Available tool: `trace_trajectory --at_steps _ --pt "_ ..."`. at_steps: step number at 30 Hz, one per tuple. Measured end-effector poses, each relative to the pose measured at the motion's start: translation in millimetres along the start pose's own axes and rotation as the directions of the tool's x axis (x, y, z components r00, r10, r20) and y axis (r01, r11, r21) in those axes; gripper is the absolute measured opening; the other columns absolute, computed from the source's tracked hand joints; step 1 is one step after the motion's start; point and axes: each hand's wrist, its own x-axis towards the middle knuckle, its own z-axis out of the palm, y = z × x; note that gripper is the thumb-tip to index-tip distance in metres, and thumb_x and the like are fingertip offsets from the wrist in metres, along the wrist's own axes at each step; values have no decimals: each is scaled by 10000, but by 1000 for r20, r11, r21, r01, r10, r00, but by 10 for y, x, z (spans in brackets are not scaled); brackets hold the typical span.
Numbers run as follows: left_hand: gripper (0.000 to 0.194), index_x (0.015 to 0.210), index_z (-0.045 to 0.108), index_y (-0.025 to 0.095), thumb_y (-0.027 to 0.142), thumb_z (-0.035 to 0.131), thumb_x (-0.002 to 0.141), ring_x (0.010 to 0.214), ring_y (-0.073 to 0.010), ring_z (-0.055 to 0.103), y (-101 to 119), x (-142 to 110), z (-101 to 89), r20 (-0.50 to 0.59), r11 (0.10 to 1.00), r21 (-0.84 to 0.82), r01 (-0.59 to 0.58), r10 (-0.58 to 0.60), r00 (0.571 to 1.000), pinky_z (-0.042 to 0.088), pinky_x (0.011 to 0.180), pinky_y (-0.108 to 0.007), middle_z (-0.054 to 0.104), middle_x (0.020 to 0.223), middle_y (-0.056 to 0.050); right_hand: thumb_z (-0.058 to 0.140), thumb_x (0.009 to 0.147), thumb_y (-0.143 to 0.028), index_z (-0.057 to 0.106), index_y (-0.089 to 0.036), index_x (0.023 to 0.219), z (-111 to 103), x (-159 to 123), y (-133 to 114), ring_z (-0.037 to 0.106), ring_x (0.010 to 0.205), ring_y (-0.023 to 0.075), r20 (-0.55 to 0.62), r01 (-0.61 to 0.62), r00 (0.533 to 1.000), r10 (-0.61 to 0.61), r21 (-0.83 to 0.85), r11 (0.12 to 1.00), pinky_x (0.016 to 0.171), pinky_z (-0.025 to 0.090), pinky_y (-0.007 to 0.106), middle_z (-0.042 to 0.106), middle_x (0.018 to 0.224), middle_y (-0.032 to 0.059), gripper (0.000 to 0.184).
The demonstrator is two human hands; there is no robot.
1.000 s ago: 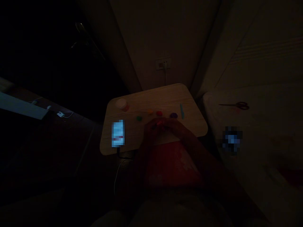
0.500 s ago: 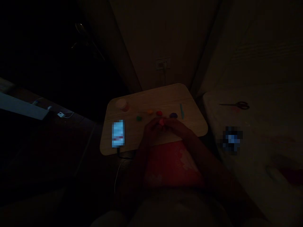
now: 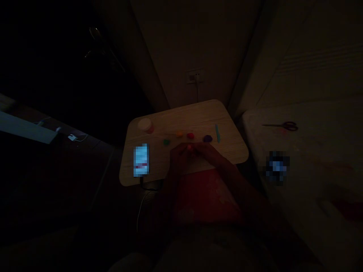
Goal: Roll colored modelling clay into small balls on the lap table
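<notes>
My left hand (image 3: 179,154) and my right hand (image 3: 208,151) meet over the near side of a small wooden table (image 3: 181,117). Between their fingertips is a small pink-orange lump of modelling clay (image 3: 190,147), mostly covered by the fingers. Just beyond the hands lie a red clay lump (image 3: 190,135), an orange clay lump (image 3: 179,134), a green clay lump (image 3: 166,142) and a purple clay lump (image 3: 208,138). A light-blue plastic clay knife (image 3: 217,133) rests at the right. The room is very dark, so finger detail is faint.
A lidded tub (image 3: 145,125) stands at the table's far left. Nearer is a lit phone (image 3: 141,160) with a cable. On the pale surface at right lie scissors (image 3: 283,125) and a blurred-out device (image 3: 277,167). A wall socket (image 3: 195,76) holds a plug.
My hands have shifted slightly left and closed further around the clay, so less of it shows. The things on the table stay where they were.
</notes>
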Motion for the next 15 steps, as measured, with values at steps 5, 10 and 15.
trace_trajectory --at_steps 5,10,15 --pt "367 876 768 189 488 591 994 847 -213 690 -8 -15 17 -125 984 150 -99 118 985 555 832 -360 755 890 -73 644 819 -759 702 -186 726 86 -15 30 532 583 151 -156 7 987 -33 -165 986 537 414 276 630 638 29 584" --pt "303 926 771 198 439 601 994 834 -207 651 -33 -26 54 -120 937 311 -161 207 971 535 798 -344 710 884 -63 620 908 -619 735 -186 774 146 -67 -4 557 651 182 -185 102 965 -184 -384 918 596 431 297 661 680 38 468" --pt "329 1176 765 213 438 613 990 894 -225 652 -95 -30 63 -49 929 326 -177 204 978 534 830 -357 697 959 -79 787 791 -524 758 -242 962 78 -57 42 634 816 234 -248 144 947 -202 -232 962 687 498 336 741 926 71 331"
